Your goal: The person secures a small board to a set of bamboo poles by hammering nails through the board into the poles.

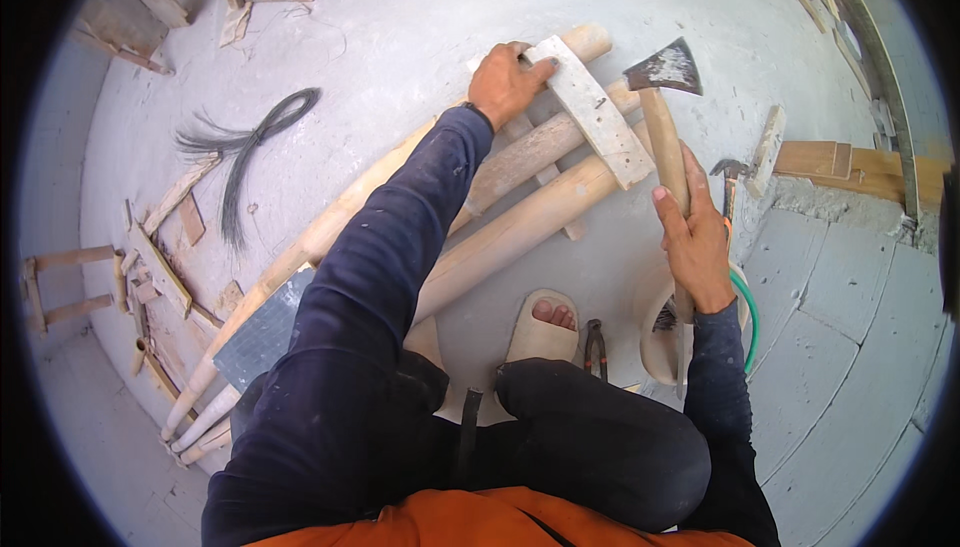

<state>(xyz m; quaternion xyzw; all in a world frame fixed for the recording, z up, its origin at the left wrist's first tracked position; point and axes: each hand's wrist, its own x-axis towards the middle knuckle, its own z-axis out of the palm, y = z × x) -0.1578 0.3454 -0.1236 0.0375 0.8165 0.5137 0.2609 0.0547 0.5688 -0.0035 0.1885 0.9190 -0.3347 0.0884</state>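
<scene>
A short, pale wooden board with nail marks lies across the upper ends of several round wooden poles. My left hand is closed on the board's far left end, thumb on top, the fingers partly hidden. In my right hand is a hatchet, gripped around its wooden handle. Its dark, white-smeared head stands above the right side of the board, apart from it. Under the poles, a narrow crosspiece shows in the gaps between them.
By my right forearm stands a bucket with nails in it, a green hose at its rim. A hammer is just beyond. Pincers lie near my sandal. Bundled wire and scrap wood lie left.
</scene>
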